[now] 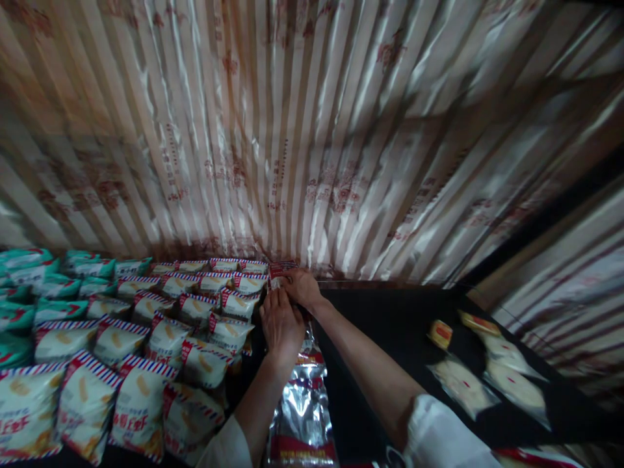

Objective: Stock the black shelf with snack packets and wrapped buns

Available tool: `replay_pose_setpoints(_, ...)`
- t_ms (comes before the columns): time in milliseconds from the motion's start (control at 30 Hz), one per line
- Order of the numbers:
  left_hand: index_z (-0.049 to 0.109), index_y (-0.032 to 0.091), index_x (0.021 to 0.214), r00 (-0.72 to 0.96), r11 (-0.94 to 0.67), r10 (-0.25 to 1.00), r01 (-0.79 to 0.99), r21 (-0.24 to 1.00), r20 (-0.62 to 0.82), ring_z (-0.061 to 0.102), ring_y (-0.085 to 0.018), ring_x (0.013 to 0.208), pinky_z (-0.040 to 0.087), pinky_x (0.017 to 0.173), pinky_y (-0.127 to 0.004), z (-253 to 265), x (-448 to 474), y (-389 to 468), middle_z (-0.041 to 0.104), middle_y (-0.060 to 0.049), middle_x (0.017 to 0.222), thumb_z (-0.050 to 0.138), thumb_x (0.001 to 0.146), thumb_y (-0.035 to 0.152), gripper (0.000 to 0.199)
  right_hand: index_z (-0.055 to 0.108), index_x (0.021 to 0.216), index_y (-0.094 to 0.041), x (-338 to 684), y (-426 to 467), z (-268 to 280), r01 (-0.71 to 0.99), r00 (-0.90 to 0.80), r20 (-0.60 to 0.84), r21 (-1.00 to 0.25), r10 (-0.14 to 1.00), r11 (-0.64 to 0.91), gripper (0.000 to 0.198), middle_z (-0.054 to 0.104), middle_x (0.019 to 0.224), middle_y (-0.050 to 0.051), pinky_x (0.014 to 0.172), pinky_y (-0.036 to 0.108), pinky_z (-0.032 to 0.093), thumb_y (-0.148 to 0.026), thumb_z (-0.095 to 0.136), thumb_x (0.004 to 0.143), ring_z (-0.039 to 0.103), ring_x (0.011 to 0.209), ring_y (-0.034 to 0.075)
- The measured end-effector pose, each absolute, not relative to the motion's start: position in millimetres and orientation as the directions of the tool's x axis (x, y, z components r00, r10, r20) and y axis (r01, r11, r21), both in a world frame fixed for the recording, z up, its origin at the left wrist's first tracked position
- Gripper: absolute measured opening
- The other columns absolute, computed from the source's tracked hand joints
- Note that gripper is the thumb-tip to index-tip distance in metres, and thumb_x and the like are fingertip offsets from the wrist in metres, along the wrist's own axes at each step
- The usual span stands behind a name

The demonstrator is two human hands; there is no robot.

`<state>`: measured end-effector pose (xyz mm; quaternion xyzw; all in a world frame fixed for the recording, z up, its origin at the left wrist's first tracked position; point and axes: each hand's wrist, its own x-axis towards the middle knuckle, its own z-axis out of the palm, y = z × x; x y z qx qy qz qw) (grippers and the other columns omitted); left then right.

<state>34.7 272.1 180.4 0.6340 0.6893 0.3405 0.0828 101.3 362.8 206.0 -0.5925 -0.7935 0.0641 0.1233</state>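
Both hands reach to the back of the black table surface. My left hand (pixel 283 328) has its fingers bent together at the near end of a small red-and-white packet (pixel 283 266). Just behind it, my right hand (pixel 301 287) closes its fingers on the same packet, its palm turned left. The fingertips partly hide the packet and its print is too blurred to read. Below my wrists, silver-and-red foil packets (pixel 302 413) lie in a line running towards me. To the left of my left hand stand rows of white snack bags (pixel 207 361) with red-and-blue striped tops.
Green snack bags (pixel 49 286) fill the far left. On the right lie a small yellow packet (pixel 440 334) and several clear-wrapped flat pale items (pixel 463 383). A striped plastic sheet (pixel 292 130) hangs behind the table (pixel 370 331). A red-edged package (pixel 531 457) shows at bottom right.
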Motion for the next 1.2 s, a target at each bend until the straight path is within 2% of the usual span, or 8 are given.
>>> replay_pose_setpoints(333,0.047,0.004,0.126,-0.185,0.001,0.947,0.821,0.571,0.264,0.044,-0.032,0.123,0.034,0.098,-0.048,188,34,277,0.052,-0.021,0.130,0.043,0.082,0.021,0.047,0.072,0.094,-0.018,100,371,205,0.938,-0.268,0.088,-0.205,0.959,0.281,0.031,0.072,0.099,0.008,0.089,0.025,0.040,-0.031,0.044,0.089,0.063,0.095,0.017)
replay_pose_setpoints(500,0.047,0.005,0.127,-0.194,0.023,0.950,0.825,0.565,0.244,0.043,-0.030,0.123,0.035,0.099,-0.046,189,33,276,0.052,-0.019,0.130,0.043,0.082,0.022,0.048,0.071,0.098,-0.019,97,373,209,0.944,-0.272,0.048,-0.179,0.961,0.276,0.030,0.072,0.098,0.007,0.086,0.024,0.041,-0.029,0.045,0.088,0.064,0.092,0.017)
replay_pose_setpoints(700,0.047,0.006,0.128,-0.204,0.049,0.954,0.828,0.559,0.218,0.040,-0.029,0.126,0.033,0.102,-0.045,191,33,275,0.050,-0.017,0.133,0.043,0.083,0.022,0.048,0.071,0.096,-0.016,98,376,206,0.921,-0.305,0.119,-0.217,0.945,0.325,0.029,0.072,0.095,0.008,0.087,0.024,0.041,-0.025,0.044,0.087,0.064,0.090,0.017)
replay_pose_setpoints(833,0.048,0.006,0.127,-0.200,0.026,0.948,0.824,0.566,0.246,0.039,-0.029,0.128,0.032,0.103,-0.046,189,34,271,0.050,-0.017,0.133,0.041,0.083,0.018,0.046,0.071,0.092,-0.015,103,375,200,0.875,-0.329,0.238,-0.287,0.914,0.390,0.025,0.071,0.098,0.008,0.095,0.027,0.039,-0.021,0.048,0.086,0.062,0.097,0.018)
replay_pose_setpoints(967,0.053,0.009,0.121,-0.184,-0.058,0.923,0.802,0.594,0.338,0.038,-0.029,0.129,0.034,0.102,-0.048,191,35,258,0.051,-0.017,0.132,0.042,0.077,0.007,0.045,0.070,0.093,-0.016,114,361,200,0.807,-0.225,0.416,-0.427,0.881,0.408,0.025,0.070,0.100,0.008,0.095,0.031,0.042,-0.020,0.048,0.084,0.061,0.102,0.019)
replay_pose_setpoints(1100,0.062,0.014,0.101,-0.140,-0.272,0.856,0.696,0.665,0.497,0.049,-0.025,0.118,0.040,0.100,-0.045,193,38,222,0.061,-0.012,0.117,0.038,0.076,0.001,0.037,0.067,0.100,-0.016,133,316,207,0.641,-0.047,0.531,-0.633,0.846,0.433,0.028,0.069,0.103,0.009,0.090,0.034,0.047,-0.027,0.046,0.086,0.062,0.099,0.020)
replay_pose_setpoints(1200,0.061,0.018,0.093,-0.057,-0.480,0.797,0.543,0.689,0.601,0.056,-0.019,0.105,0.047,0.091,-0.037,184,42,165,0.065,-0.008,0.105,0.034,0.080,0.002,0.033,0.061,0.108,-0.018,147,255,205,0.448,0.160,0.477,-0.815,0.864,0.367,0.031,0.068,0.104,0.008,0.085,0.035,0.049,-0.037,0.048,0.086,0.063,0.094,0.020)
